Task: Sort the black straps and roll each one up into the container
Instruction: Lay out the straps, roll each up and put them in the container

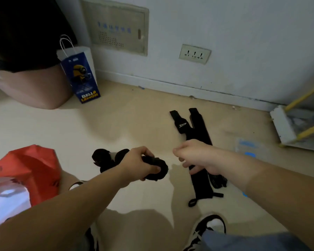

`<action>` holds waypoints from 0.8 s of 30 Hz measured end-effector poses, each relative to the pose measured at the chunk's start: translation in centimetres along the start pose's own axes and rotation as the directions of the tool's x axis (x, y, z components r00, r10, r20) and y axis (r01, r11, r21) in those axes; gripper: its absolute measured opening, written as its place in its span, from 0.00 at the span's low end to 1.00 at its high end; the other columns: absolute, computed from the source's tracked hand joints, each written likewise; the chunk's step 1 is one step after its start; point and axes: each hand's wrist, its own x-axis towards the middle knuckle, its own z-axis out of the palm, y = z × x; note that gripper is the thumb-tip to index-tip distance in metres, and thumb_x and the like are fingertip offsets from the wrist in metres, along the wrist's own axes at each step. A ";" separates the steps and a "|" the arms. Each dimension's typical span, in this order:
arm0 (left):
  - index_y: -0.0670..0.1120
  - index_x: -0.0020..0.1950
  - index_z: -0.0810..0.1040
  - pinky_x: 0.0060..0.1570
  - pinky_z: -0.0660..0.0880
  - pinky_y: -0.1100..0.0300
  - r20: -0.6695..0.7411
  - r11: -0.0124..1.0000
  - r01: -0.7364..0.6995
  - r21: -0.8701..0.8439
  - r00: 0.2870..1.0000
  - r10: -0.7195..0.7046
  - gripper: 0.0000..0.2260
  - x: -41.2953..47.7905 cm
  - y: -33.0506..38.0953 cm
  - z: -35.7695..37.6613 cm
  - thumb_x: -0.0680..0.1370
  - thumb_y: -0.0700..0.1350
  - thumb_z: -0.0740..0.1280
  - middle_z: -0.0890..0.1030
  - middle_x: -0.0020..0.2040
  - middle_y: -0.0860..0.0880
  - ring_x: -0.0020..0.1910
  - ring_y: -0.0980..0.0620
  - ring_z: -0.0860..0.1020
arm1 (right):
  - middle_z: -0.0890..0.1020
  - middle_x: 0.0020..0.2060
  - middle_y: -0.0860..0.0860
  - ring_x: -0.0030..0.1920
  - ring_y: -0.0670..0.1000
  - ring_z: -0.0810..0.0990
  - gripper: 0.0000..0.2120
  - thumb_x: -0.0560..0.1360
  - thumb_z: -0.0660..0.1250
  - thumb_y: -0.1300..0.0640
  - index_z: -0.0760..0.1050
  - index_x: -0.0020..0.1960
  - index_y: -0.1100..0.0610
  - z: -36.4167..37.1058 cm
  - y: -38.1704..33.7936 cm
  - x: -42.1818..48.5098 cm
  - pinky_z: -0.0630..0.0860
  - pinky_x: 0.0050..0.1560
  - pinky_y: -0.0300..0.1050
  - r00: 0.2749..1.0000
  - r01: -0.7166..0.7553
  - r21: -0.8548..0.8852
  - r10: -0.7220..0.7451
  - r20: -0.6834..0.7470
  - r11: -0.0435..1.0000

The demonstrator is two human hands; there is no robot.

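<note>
A pale floor runs up to a white wall with a socket plate [194, 54] and a grey access panel [114, 27]. Low over that floor, the left hand [138, 163] is clamped around a rolled black strap [157, 170], thumb and fingers wrapped over the coil so that only its right edge shows. The right hand [196, 157] hovers just beside it with the fingers loosely curled; it seems to hold nothing, though whether a fingertip touches the strap below is hard to tell. Under and beyond that hand, flat straps [198, 134] lie fanned on the floor, their loop ends toward the person. Behind the left hand sit other dark rolled bundles [105, 159], partly hidden. A red bag [34, 165], perhaps the container, stands at the left, well apart from the flat straps; a blue paper bag [82, 77] leans by the wall. To finish this roll well, the left hand should probably keep its squeeze even so the coil does not spring loose, while the right tucks or presses down the loose end before the roll goes to the container.
</note>
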 end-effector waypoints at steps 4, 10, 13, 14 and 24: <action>0.51 0.58 0.77 0.49 0.84 0.50 -0.046 0.972 0.065 0.225 0.997 -0.056 0.20 3.2 -4.8 0.2 0.72 0.52 0.80 0.80 0.52 0.50 0.50 0.48 0.82 | 0.82 0.60 0.57 0.58 0.56 0.84 0.16 0.86 0.60 0.49 0.74 0.69 0.56 2.1 -0.5 5.3 0.83 0.58 0.53 0.993 0.022 -0.129 -0.007 0.115 0.991; 0.52 0.71 0.70 0.58 0.79 0.49 -0.066 0.838 0.102 0.537 0.995 -0.079 0.24 6.2 -10.8 1.2 0.77 0.49 0.72 0.70 0.63 0.45 0.55 0.41 0.78 | 0.79 0.46 0.56 0.43 0.56 0.75 0.16 0.84 0.60 0.53 0.78 0.63 0.61 8.8 1.1 13.6 0.72 0.43 0.49 0.996 -0.002 -0.108 0.011 0.087 0.994; 0.53 0.73 0.68 0.58 0.80 0.44 -0.033 0.770 0.092 0.632 0.995 -0.093 0.24 7.3 -12.7 0.5 0.78 0.45 0.69 0.69 0.64 0.44 0.59 0.40 0.75 | 0.81 0.45 0.55 0.43 0.55 0.78 0.14 0.85 0.59 0.55 0.79 0.60 0.60 12.1 2.9 15.1 0.73 0.42 0.48 0.994 -0.008 0.025 0.005 0.113 1.000; 0.54 0.74 0.68 0.58 0.80 0.44 -0.033 0.750 0.097 0.654 0.994 -0.100 0.25 7.6 -13.0 0.0 0.78 0.44 0.68 0.68 0.65 0.44 0.59 0.40 0.75 | 0.81 0.45 0.55 0.42 0.54 0.78 0.14 0.85 0.59 0.55 0.79 0.59 0.61 12.8 3.5 15.3 0.73 0.41 0.47 0.992 -0.011 0.048 0.005 0.128 0.999; 0.47 0.68 0.71 0.44 0.69 0.53 -0.096 0.466 0.040 0.884 0.991 0.097 0.17 7.6 -10.2 0.5 0.80 0.48 0.67 0.69 0.64 0.45 0.61 0.44 0.70 | 0.81 0.44 0.54 0.41 0.54 0.77 0.09 0.83 0.61 0.55 0.79 0.51 0.56 8.7 9.7 15.3 0.72 0.40 0.45 0.995 -0.083 0.034 0.085 -0.044 0.996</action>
